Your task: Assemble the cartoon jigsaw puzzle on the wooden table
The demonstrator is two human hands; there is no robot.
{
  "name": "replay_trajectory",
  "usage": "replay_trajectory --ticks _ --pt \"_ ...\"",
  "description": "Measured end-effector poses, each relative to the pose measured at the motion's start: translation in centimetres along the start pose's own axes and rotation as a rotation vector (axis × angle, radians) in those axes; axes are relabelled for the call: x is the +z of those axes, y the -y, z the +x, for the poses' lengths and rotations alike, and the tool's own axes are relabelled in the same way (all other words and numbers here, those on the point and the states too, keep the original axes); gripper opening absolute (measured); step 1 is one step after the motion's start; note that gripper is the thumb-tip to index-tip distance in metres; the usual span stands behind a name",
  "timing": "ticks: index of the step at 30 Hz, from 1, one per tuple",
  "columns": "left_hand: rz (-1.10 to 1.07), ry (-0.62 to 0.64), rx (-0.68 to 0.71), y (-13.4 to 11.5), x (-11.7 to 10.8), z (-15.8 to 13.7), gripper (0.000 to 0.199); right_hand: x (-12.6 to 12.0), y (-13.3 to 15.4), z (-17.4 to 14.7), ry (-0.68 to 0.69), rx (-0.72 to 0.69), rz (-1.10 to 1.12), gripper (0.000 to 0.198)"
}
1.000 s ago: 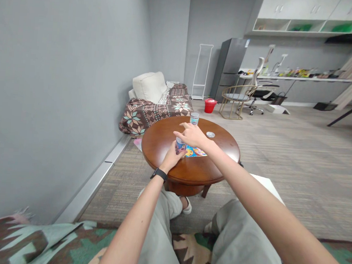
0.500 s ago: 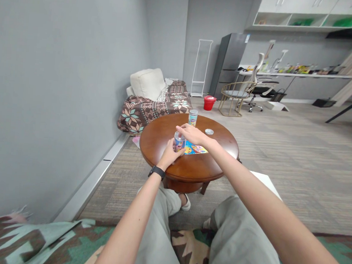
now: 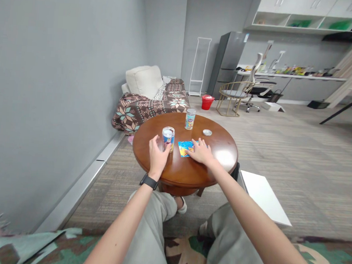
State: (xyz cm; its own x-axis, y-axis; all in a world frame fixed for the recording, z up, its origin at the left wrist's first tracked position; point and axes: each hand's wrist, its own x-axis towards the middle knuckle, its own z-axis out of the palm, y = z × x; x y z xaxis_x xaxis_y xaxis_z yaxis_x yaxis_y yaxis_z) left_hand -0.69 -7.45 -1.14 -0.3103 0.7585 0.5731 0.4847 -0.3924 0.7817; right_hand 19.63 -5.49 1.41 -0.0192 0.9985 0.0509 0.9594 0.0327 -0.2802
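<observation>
A clear jar with a colourful printed wrap (image 3: 168,137) stands upright on the round wooden table (image 3: 152,126), its top uncovered. Around its near left side my left hand (image 3: 157,157) is curved open. The thumb crosses the front of the jar, while the fingers stand a little apart from its side. My right hand (image 3: 201,153) lies palm down with spread fingers on a bright blue and yellow printed sheet (image 3: 184,149), covering its right part. Farther back are a second jar with a silver lid (image 3: 190,119) and a loose round silver lid (image 3: 207,132).
A white board-like surface (image 3: 264,196) is beside the table at the right. Behind the table are a sofa with a patterned cover (image 3: 153,106), a red bucket (image 3: 207,103) and a gold-framed chair (image 3: 232,95). A grey wall (image 3: 59,98) runs along the left.
My right hand has left the top of the near jar and moved right, down onto the printed sheet. The jar sits farther left, and my left hand's fingers have loosened from it.
</observation>
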Motion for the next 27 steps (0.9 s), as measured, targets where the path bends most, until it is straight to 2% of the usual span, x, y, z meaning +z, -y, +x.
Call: replay_trajectory --ticks 1,2,4,6,8,11,15,20,27 --pt "0.048 -0.021 0.101 -0.5 -0.3 -0.3 0.026 0.4 -0.3 0.1 -0.050 -0.026 0.005 0.064" --pt "0.084 0.018 0.206 -1.1 -0.5 -0.7 0.008 0.7 -0.5 0.4 -0.094 -0.056 0.015 0.055" --pt "0.133 0.251 0.387 -2.3 -0.4 -1.4 0.006 0.9 -0.9 1.4 -0.139 -0.137 0.038 0.044" --pt "0.217 0.440 0.469 -3.3 0.7 -1.8 0.012 0.9 -1.1 2.6 -0.114 -0.231 0.047 0.041" --pt "0.308 0.533 0.453 -4.0 2.5 -1.7 0.026 0.9 -1.3 3.3 -0.093 -0.291 0.035 0.040" --pt "0.393 0.595 0.377 -3.9 5.7 -1.0 0.036 1.1 -1.5 3.3 -0.121 -0.313 -0.001 0.038" --pt "0.395 0.542 0.302 -2.2 8.3 -0.1 0.032 1.1 -2.1 2.2 -0.182 -0.321 -0.035 0.032" --pt "0.379 0.586 0.209 -0.5 8.2 0.4 0.029 1.0 -2.9 1.4 -0.201 -0.289 0.005 0.032" --pt "0.287 0.590 0.154 -0.8 7.3 0.7 0.033 1.3 -3.4 1.2 -0.184 -0.363 0.111 0.025"
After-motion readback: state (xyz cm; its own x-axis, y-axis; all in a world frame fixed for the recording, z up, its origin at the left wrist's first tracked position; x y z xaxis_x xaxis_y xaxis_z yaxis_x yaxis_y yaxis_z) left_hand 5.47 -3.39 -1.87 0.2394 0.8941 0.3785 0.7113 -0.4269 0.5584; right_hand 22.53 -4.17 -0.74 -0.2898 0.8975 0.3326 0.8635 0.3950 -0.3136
